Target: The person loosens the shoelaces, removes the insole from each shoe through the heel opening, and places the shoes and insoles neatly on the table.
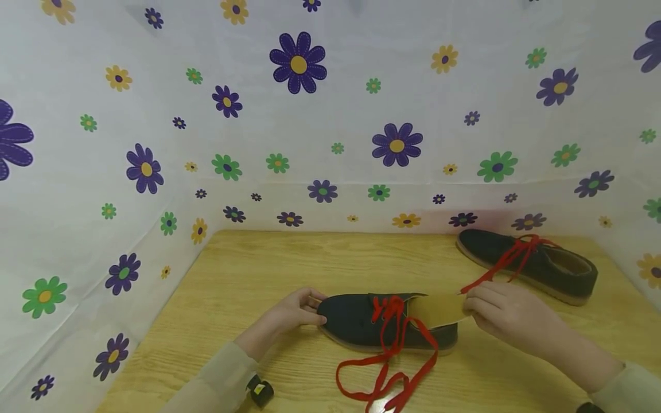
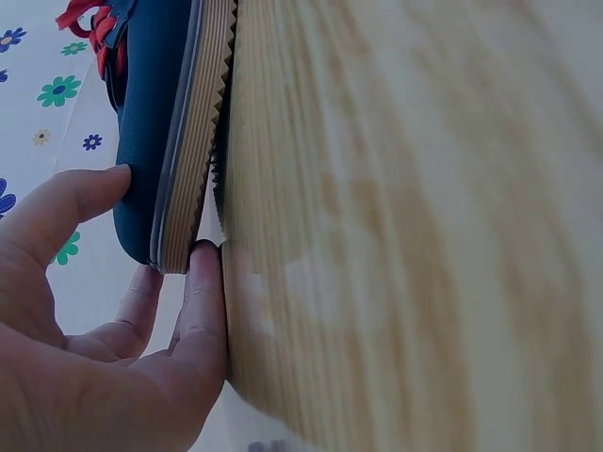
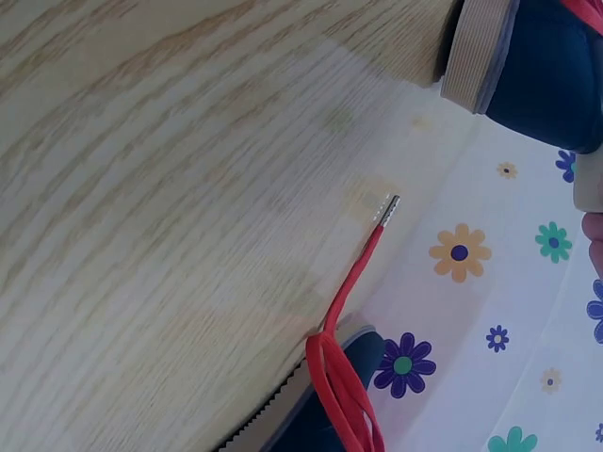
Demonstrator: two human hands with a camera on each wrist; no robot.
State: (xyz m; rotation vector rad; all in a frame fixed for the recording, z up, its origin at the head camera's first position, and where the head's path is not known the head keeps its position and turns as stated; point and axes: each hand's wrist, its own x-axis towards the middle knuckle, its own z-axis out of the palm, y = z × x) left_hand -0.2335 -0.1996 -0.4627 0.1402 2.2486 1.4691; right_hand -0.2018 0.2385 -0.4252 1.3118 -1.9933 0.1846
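A dark blue lace-up shoe [image 1: 346,318] stands on the wooden table, toe to the left, its loose red lace [image 1: 395,307] trailing onto the tabletop. My left hand [image 1: 296,312] holds the toe; in the left wrist view its thumb [image 2: 89,193] presses the upper and its fingers touch the front and underside of the sole [image 2: 188,188]. A tan insole [image 1: 439,310] sticks out of the shoe's opening, tilted up at the heel. My right hand [image 1: 508,315] pinches its heel end. The insole's front part is hidden inside the shoe.
A second dark blue shoe [image 1: 485,248] with a red lace [image 1: 516,252] stands at the back right, toe to the left. Its lace end hangs behind my right hand. White flowered cloth [image 1: 346,103] encloses the table [image 1: 289,258] at the back and sides.
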